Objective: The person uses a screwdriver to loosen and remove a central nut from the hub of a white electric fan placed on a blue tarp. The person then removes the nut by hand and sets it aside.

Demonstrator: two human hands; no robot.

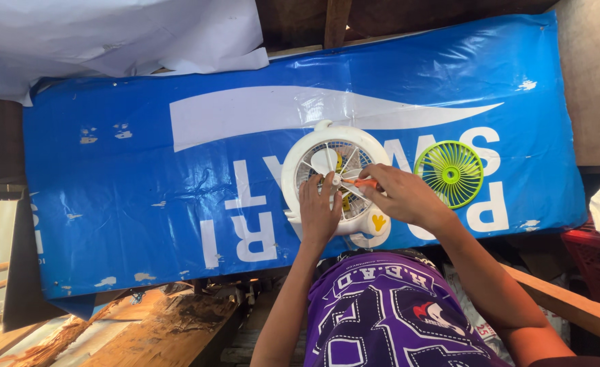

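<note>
White handheld fan [327, 146], face-up on blue tarpaulin [144, 190], pinned under left hand [318, 209] (fingers spread flat). Orange screwdriver [358, 182] pinched by right hand [402, 197]. Green fan grille [449, 173] just beside.

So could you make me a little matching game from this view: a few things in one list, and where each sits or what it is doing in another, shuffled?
Things:
1. white fan housing
2. green round grille
3. left hand
4. right hand

Places or states:
A. lies alone on the blue sheet, to the right of the fan
B. pinches a thin orange tool at the hub
C. rests on the fan's lower left side
D. lies flat on the sheet, under both hands

Pairs: 1-D, 2-A, 3-C, 4-B
</note>
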